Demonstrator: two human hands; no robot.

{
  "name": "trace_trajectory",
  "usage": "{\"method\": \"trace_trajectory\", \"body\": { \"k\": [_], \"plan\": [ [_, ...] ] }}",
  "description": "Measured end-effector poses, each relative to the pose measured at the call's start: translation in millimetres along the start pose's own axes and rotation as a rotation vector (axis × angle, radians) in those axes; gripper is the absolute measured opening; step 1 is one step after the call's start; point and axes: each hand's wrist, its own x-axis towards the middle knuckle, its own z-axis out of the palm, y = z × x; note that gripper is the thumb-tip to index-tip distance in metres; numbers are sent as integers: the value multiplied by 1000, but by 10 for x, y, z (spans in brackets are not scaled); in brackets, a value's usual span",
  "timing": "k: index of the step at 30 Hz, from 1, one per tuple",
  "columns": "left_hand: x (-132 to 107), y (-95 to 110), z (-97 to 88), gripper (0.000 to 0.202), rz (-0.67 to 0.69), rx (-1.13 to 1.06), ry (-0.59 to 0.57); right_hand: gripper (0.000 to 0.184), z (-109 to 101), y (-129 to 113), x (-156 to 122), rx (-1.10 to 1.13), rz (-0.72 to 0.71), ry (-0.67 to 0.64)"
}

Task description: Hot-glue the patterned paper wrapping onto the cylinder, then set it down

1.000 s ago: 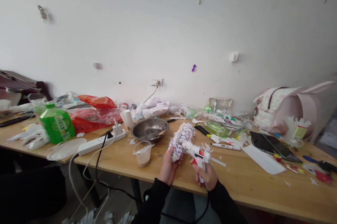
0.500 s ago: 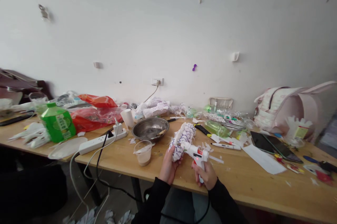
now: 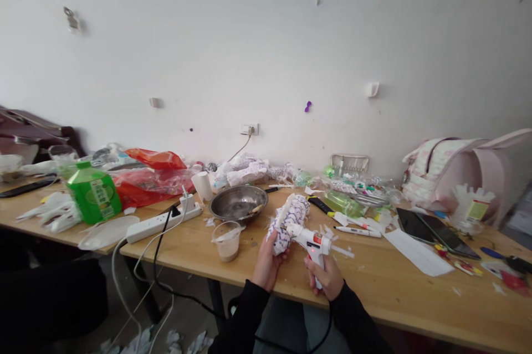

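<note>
My left hand (image 3: 268, 262) is closed around the lower end of a white, roughly cylindrical paper-covered piece (image 3: 296, 211) with purple line markings, tilted above the table edge. In my right hand (image 3: 326, 276) is a white hot glue gun (image 3: 312, 243), its red light lit and a clear glue stick (image 3: 343, 251) jutting from the back. The gun's nozzle points left and meets or nearly meets the side of the paper-covered piece; actual contact is hard to make out. A black cord runs down from the gun's handle.
Left of my hands stand a plastic cup (image 3: 228, 243) with brownish liquid, a metal bowl (image 3: 238, 204) and a white power strip (image 3: 162, 222) with cords over the table edge. A green bottle (image 3: 95, 196) is farther left. To the right lie a marker (image 3: 357, 231), white paper (image 3: 418, 252) and a backpack (image 3: 453, 171).
Both hands, the paper-covered piece and the glue gun hold almost the same position. The whole view has shifted very slightly.
</note>
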Motion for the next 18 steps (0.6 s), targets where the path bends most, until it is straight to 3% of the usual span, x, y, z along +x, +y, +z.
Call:
{"method": "trace_trajectory", "body": {
  "k": [18],
  "plan": [
    [7, -18, -13, 37, 11, 11, -9, 41, 0, -22, -14, 35, 4, -8]
  ]
}}
